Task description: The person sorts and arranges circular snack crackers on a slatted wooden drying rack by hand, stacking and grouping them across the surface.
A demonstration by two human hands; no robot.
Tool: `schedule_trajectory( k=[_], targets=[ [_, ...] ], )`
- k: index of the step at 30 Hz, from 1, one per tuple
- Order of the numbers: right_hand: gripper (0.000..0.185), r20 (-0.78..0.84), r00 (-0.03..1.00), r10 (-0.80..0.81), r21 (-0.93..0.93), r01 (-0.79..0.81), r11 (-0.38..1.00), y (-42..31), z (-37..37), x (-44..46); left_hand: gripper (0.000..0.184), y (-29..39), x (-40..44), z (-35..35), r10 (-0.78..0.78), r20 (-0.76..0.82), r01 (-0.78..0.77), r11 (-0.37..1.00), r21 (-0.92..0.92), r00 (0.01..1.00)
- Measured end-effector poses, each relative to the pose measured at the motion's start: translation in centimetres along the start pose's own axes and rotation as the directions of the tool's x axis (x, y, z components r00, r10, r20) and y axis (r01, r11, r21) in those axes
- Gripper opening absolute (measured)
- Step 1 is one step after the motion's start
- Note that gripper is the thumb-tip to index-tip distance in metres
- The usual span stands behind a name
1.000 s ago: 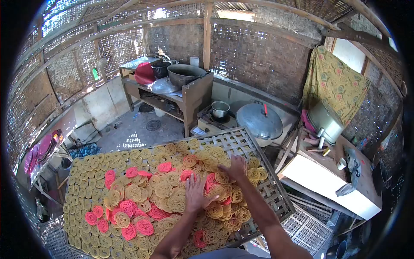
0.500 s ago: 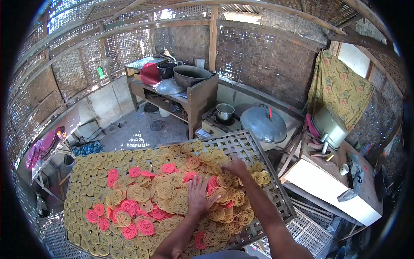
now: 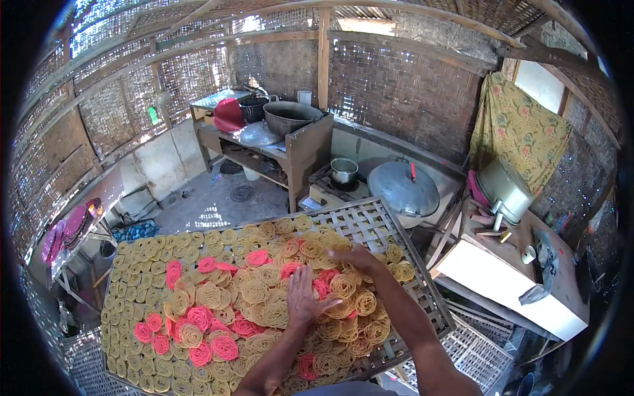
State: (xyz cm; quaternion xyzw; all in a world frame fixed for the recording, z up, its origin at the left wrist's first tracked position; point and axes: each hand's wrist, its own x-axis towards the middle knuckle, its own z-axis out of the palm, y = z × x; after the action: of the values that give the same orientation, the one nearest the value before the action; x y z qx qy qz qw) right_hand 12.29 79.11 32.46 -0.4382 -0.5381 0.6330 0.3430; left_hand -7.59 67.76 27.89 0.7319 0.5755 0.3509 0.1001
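Yellow coiled noodle crackers [image 3: 261,290] are heaped in the middle of a woven bamboo tray [image 3: 360,221], with pink noodle crackers [image 3: 223,347] mixed among them. Flatter yellow ones lie side by side over the tray's left part. My left hand [image 3: 304,298] rests on the heap, open, its fingers stretched forward and its thumb out to the right. At the heap's upper right edge, my right hand [image 3: 356,259] reaches left across the crackers with its fingers stretched out against them. Its undersides and the crackers beneath are hidden.
Behind the tray are a large lidded pan [image 3: 403,188], a small pot [image 3: 343,170] and a wooden bench [image 3: 307,148] bearing a big cooking pot [image 3: 290,113]. At right, a tilted metal pot [image 3: 505,185] stands on a white-sided counter [image 3: 508,284]. More woven trays [image 3: 475,346] lie below.
My right hand has moved slightly left over the upper right of the heap, and some yellow crackers there have shifted. My left hand stays in nearly the same place.
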Motion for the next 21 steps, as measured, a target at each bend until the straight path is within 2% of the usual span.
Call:
schedule_trajectory(
  k=[3,6,9,12,15,18,21],
  targets=[
    [0.056,0.090,0.995,0.045,0.118,-0.056,0.991,0.5,-0.4,-0.4,0.133,-0.1,0.0,0.3,-0.018,-0.011,0.018,1.000,0.005,1.000],
    [0.057,0.083,0.958,0.274,0.026,-0.277,0.961,-1.5,0.6,-2.3,0.137,-0.2,-0.1,0.5,-0.017,0.001,0.017,1.000,0.011,1.000],
    [0.066,0.090,0.930,0.357,-0.186,-0.337,0.923,-1.8,1.1,-1.9,0.140,0.0,-0.1,0.3,-0.014,0.010,0.014,1.000,-0.002,1.000],
    [0.076,0.140,0.982,0.124,-0.063,-0.116,0.991,0.0,1.6,-1.6,0.140,0.4,-0.1,-0.1,0.000,0.022,0.001,1.000,-0.028,1.000],
    [0.080,0.032,0.998,0.045,-0.134,-0.040,0.990,-2.1,2.7,-3.8,0.141,0.8,0.0,-0.4,0.055,0.004,-0.055,0.996,-0.075,0.998],
    [0.072,0.019,0.995,-0.099,-0.096,0.101,0.990,-5.1,4.0,-6.5,0.144,2.3,0.3,-0.8,0.055,-0.061,-0.065,0.983,-0.173,0.997],
    [0.060,0.035,0.994,-0.104,-0.278,0.110,0.954,-6.0,3.6,-5.9,0.148,4.5,1.9,-2.1,0.058,-0.138,-0.095,0.954,-0.285,0.989]
  ],
)
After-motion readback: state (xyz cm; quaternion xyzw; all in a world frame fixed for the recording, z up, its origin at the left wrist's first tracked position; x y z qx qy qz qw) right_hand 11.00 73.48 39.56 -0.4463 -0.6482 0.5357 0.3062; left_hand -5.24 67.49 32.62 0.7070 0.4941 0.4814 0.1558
